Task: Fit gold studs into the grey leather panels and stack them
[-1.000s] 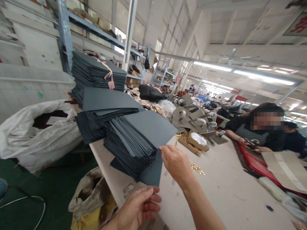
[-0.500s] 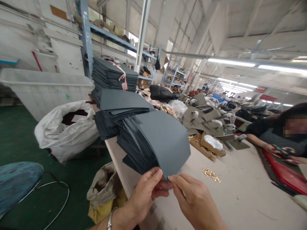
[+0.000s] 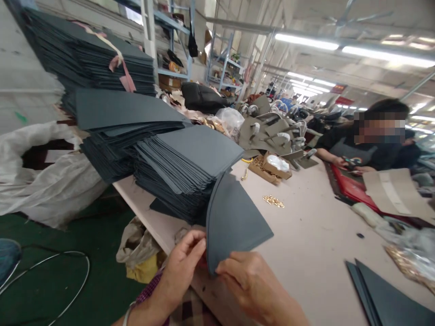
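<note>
A dark grey, flat panel [image 3: 234, 217] with a curved left edge is tilted in front of the stack, between my hands. My right hand [image 3: 251, 280] pinches its lower corner between thumb and fingers. At the panel's left edge, my left hand [image 3: 183, 262] is closed, thumb against the edge, with its other fingertips partly hidden. Just behind stands a thick stack of like grey panels [image 3: 176, 167], its top one pale in the light. A second pile of panels [image 3: 125, 111] lies farther left.
A tall tied stack [image 3: 91, 54] rises at the back left. Small gold metal pieces [image 3: 273, 201] lie on the table [image 3: 306, 235], near a cardboard box [image 3: 268, 168]. More grey panels [image 3: 390, 294] lie at right. Across the table sits a person [image 3: 367, 149]. White sacks [image 3: 64, 181] stand left.
The top panel has come off the stack towards me and now tilts in front of it. My view has swung right, bringing more panels at the table's right into sight.
</note>
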Tool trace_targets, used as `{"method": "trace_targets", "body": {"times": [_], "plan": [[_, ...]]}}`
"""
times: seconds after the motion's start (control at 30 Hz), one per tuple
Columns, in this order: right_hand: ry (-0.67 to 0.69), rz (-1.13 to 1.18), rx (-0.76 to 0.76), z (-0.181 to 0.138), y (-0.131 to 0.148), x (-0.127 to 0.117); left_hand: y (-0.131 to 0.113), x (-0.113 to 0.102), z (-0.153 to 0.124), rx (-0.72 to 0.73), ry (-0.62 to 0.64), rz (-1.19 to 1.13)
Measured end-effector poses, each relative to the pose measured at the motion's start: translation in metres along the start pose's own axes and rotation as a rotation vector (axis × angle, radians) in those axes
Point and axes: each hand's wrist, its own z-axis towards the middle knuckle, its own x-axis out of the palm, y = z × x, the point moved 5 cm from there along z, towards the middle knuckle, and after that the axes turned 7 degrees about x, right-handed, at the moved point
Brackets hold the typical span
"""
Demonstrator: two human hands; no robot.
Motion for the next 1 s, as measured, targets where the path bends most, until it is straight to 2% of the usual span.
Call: {"method": "trace_targets", "body": {"times": [0.1,0.17,0.23,0.3,0.37,0.5,0.63,0.7,0.83,0.9,1.0], "plan": [[0.068,0.109,0.036,-0.009,-0.006,0.017,-0.004,-0.007,0.002,0.072,-0.055,0.153],[0.040,0.245,0.082,-0.011,-0.020,0.019,-0.005,-0.009,0.003,0.115,-0.046,0.265],[-0.104,0.311,0.179,-0.012,-0.046,0.015,-0.004,-0.011,0.003,0.177,-0.058,0.351],[-0.287,0.278,0.301,-0.014,-0.076,0.011,-0.002,-0.013,0.003,0.237,-0.083,0.411],[-0.376,0.244,0.406,-0.016,-0.099,0.013,0.001,-0.014,0.005,0.230,-0.077,0.456],[-0.308,0.343,0.552,-0.022,-0.113,0.021,0.002,-0.009,0.007,0.038,0.008,0.395],[-0.204,0.581,0.630,-0.033,-0.108,0.021,0.000,0.002,0.004,-0.151,0.040,0.262],[-0.155,0.715,0.680,-0.037,-0.110,0.022,0.003,0.012,0.003,-0.205,0.102,0.241],[-0.131,0.963,0.809,-0.035,-0.121,0.024,0.009,0.037,0.009,-0.197,0.260,0.292],[-0.127,1.057,0.876,-0.032,-0.125,0.026,0.010,0.047,0.016,-0.165,0.251,0.224],[-0.135,1.163,0.918,-0.027,-0.126,0.027,0.019,0.055,0.025,-0.195,0.179,0.096]]}}
